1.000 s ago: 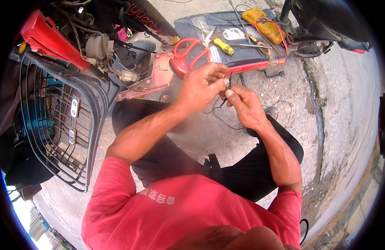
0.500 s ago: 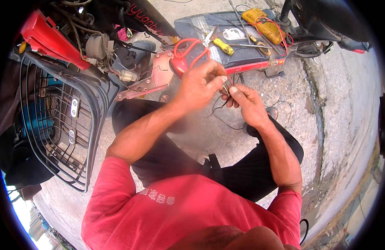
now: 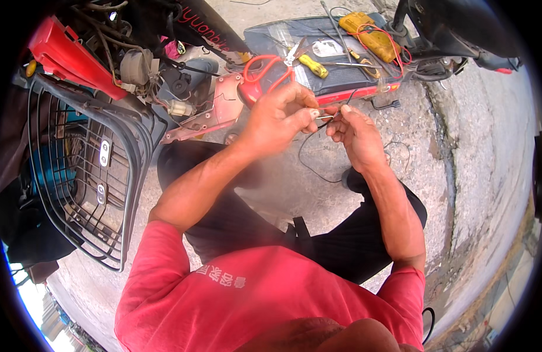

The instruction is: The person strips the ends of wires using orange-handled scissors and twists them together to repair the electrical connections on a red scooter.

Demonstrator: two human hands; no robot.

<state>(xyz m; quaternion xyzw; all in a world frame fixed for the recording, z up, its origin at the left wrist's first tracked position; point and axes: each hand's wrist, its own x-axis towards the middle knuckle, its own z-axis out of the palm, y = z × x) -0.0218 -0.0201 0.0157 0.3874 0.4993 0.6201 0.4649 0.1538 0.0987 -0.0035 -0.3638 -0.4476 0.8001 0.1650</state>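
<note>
Thin wires [image 3: 325, 117] run between my two hands in front of the scooter footboard. My left hand [image 3: 283, 120] pinches their ends between thumb and fingers. On the other side my right hand [image 3: 359, 135] is closed on the wires with thumb and forefinger. A black wire [image 3: 302, 157] hangs from this spot in a loop down to the ground. Just beyond my left hand lies a pair of red-handled scissors [image 3: 291, 57], its blades on the footboard. How the wire ends meet is too small to tell.
The dark footboard [image 3: 335, 86] carries a yellow-handled screwdriver [image 3: 314, 66], a yellow multimeter [image 3: 372, 37] with a red lead, and other tools. A pink panel [image 3: 224, 97] and exposed scooter parts are at left, near a black wire basket [image 3: 101, 223]. Cracked concrete [image 3: 423, 176] lies at right.
My right hand has moved a little right and up, away from the left. The wires now stretch more sideways between them. My left hand has barely moved.
</note>
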